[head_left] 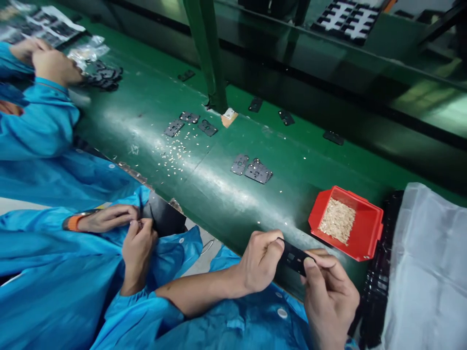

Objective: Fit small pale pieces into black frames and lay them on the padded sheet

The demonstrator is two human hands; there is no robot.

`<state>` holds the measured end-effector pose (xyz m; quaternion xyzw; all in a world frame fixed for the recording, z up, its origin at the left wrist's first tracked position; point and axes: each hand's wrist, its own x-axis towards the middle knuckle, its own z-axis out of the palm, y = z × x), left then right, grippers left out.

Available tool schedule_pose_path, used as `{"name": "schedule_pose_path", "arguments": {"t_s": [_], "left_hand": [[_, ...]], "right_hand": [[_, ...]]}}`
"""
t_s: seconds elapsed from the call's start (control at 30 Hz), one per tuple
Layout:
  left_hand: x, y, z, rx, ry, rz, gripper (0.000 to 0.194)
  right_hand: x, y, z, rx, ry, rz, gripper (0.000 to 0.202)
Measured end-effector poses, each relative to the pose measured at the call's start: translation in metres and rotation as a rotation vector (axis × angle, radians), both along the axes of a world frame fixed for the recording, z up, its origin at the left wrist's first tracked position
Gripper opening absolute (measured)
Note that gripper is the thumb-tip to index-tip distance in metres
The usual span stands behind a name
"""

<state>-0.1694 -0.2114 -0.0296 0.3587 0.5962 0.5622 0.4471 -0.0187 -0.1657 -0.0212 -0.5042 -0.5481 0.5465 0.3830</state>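
Observation:
A thin black plastic plate (293,257) with small cut-outs is held up between my two hands, just over the near edge of the bench. My left hand (260,260) grips its left end, thumb on top and fingers curled under. The right end is pinched between the thumb and fingers of my right hand (328,287). Beyond them on the green bench lie a similar single plate (240,164) and a small overlapping pile of plates (258,171). A red bin (368,226) stands past my right hand, with many small tan pieces (337,221) in it.
Left of me, a co-worker's hands (136,233) meet near the bench edge; another person's hands (54,61) work farther off. Loose small pieces (175,155) and several plates (207,127) lie mid-bench. A green post (206,53) rises behind. Translucent plastic sheeting (430,262) covers the right side.

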Motion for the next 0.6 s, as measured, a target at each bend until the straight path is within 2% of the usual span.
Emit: {"name": "schedule_pose_path", "arguments": {"t_s": [0.1,0.2,0.27,0.33,0.37,0.5,0.6], "left_hand": [[-0.017,-0.001,0.002,-0.025,0.125,-0.074,0.035],[-0.044,-0.006,0.003,0.035,0.422,-0.147,0.025],[-0.064,-0.007,0.001,0.121,0.694,-0.153,0.021],[-0.083,-0.004,-0.002,0.199,0.927,-0.127,0.022],[-0.091,-0.001,-0.004,0.216,0.981,-0.089,0.02],[-0.12,0.022,-0.011,0.094,0.824,0.14,0.016],[-0.136,0.042,-0.019,-0.063,0.801,0.111,0.016]], "right_hand": [[-0.007,0.003,-0.008,0.063,-0.082,0.048,0.018],[-0.01,0.009,-0.023,0.043,-0.149,0.199,0.026],[-0.009,0.013,-0.031,0.062,-0.205,0.281,0.036],[-0.006,0.017,-0.035,0.119,-0.269,0.325,0.035],[-0.005,0.019,-0.035,0.146,-0.294,0.343,0.032],[-0.001,0.023,-0.03,0.213,-0.281,0.379,0.019],[-0.001,0.023,-0.027,0.223,-0.236,0.398,0.017]]}}
